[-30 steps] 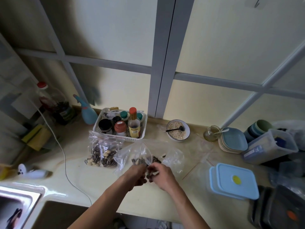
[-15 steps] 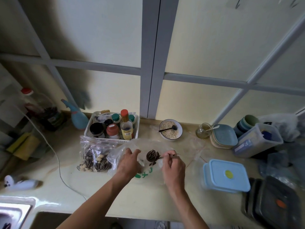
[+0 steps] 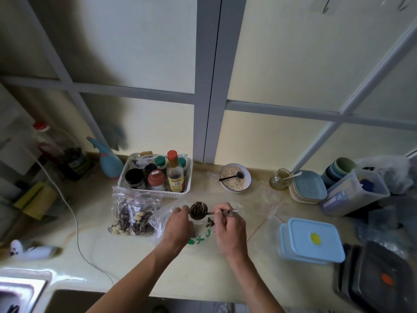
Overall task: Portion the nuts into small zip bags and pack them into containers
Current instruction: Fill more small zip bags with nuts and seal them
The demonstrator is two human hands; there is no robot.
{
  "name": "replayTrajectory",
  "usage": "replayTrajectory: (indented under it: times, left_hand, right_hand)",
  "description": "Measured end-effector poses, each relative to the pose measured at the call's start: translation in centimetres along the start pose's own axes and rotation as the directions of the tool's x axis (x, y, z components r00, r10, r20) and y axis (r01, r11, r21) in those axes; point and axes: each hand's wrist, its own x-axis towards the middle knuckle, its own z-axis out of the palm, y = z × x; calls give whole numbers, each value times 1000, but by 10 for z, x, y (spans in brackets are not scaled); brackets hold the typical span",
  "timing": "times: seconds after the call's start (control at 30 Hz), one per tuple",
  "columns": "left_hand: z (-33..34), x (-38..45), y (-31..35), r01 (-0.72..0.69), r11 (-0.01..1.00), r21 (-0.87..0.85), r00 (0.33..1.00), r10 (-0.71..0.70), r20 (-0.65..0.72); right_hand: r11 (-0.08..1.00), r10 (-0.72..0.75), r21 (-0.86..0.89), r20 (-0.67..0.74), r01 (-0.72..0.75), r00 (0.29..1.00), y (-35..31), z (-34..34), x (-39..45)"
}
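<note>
My right hand (image 3: 230, 229) grips the handle of a scoop (image 3: 198, 210) heaped with striped sunflower seeds, held level above the counter. My left hand (image 3: 178, 227) holds the edge of a clear plastic bag (image 3: 158, 219) with green print, just left of the scoop. A few seeds lie inside that bag below the scoop. Two filled small zip bags (image 3: 133, 218) of seeds and pale nuts lean together at the left. A light-blue lidded container (image 3: 312, 239) sits at the right, and dark lidded containers (image 3: 379, 276) lie at the far right.
A white basket of bottles and jars (image 3: 155, 175) stands behind the bags. A bowl of oats with a black spoon (image 3: 235, 180), a glass jar (image 3: 279, 179), stacked plates (image 3: 308, 187) and a clear tub (image 3: 354, 192) line the back. A white cable (image 3: 74, 220) crosses the counter; a sink (image 3: 22, 290) is front left.
My hands came apart from the bag's mouth. My right hand lifted the scoop full of seeds out, and my left hand shifted to the bag's edge. My head tilted up a little.
</note>
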Motion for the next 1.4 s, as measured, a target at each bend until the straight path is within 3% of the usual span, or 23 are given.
replayTrajectory:
  times: [0.17, 0.37, 0.57, 0.8, 0.9, 1.03, 1.13, 1.27, 1.4]
  left_hand:
    - [3, -5, -2, -64, 997, 34, 998, 65, -27]
    - [0, -8, -8, -49, 996, -69, 999, 49, 6]
    - [2, -12, -10, -32, 992, -119, 999, 29, -23]
    - [-3, -14, -6, 5, 994, -110, 1000, -6, -16]
    - [-3, -15, -3, 15, 992, -125, 1000, -17, -13]
    - [0, -16, -8, 52, 991, -125, 997, -57, -42]
    - [0, -16, -11, 113, 984, -141, 990, -124, -69]
    - [0, -18, -12, 142, 975, -172, 986, -154, -59]
    - [1, -22, -10, 146, 981, -125, 984, -157, -83]
  right_hand:
    - [999, -51, -2, 200, 52, 978, 2, 8, -1]
    - [998, -29, -31, 487, 50, 873, 9, 14, -10]
    - [996, -84, 42, 399, 73, 913, 3, 5, -6]
    - [997, -74, 12, 488, 78, 870, 6, 2, -6]
    - [994, -112, 42, 421, 103, 900, 2, -3, -4]
    - [978, -201, 95, 193, 185, 960, -5, -13, 4]
    - [983, -149, 105, -6, 149, 989, -9, -21, 7]
    - [993, -95, 52, -235, 110, 967, -6, -24, 5]
    - [998, -26, 49, -251, 40, 968, 5, -19, -2]
